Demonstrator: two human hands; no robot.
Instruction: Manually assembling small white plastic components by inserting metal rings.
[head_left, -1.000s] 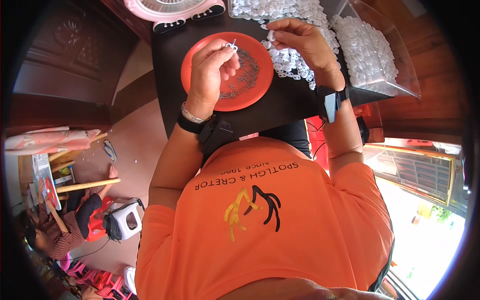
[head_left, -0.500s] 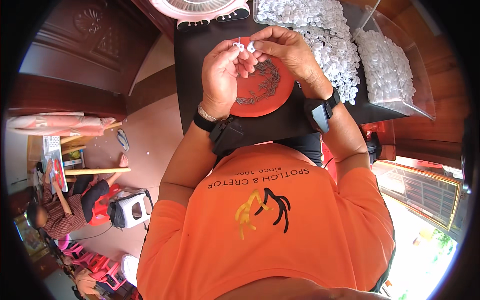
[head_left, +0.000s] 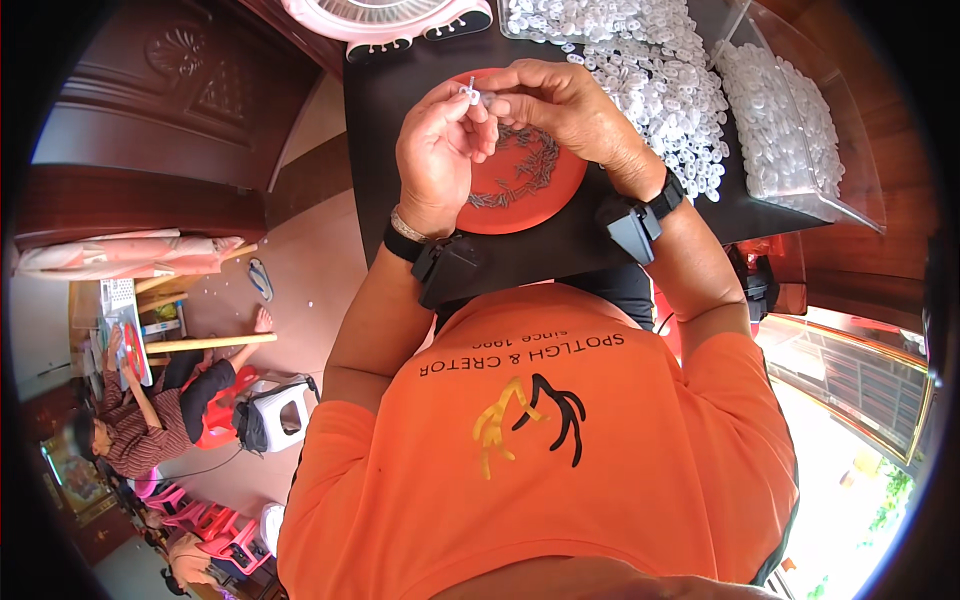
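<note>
Over the red round plate (head_left: 540, 205), my left hand (head_left: 435, 150) pinches a small white plastic piece (head_left: 473, 97) between thumb and fingers. A thin grey pin (head_left: 472, 82) stands up from that piece. My right hand (head_left: 565, 105) is closed in a pinch right beside it, its fingertips almost touching the left ones. Whether anything is between the right fingertips is too small and blurred to make out. On the plate below, many short grey metal pins (head_left: 535, 170) lie in a loose ring, partly hidden by my hands.
A large heap of white plastic pieces (head_left: 665, 110) spreads over the black table (head_left: 385, 110) to the right. More fill a clear bin (head_left: 785, 130) beyond it. A pink fan (head_left: 385, 20) stands at the far left. Another person (head_left: 150, 430) sits at a workplace on the left.
My right hand has moved left, bringing its fingertips up to the left hand. The white piece seen in the right fingers before no longer shows clearly there. The left hand keeps its pinch.
</note>
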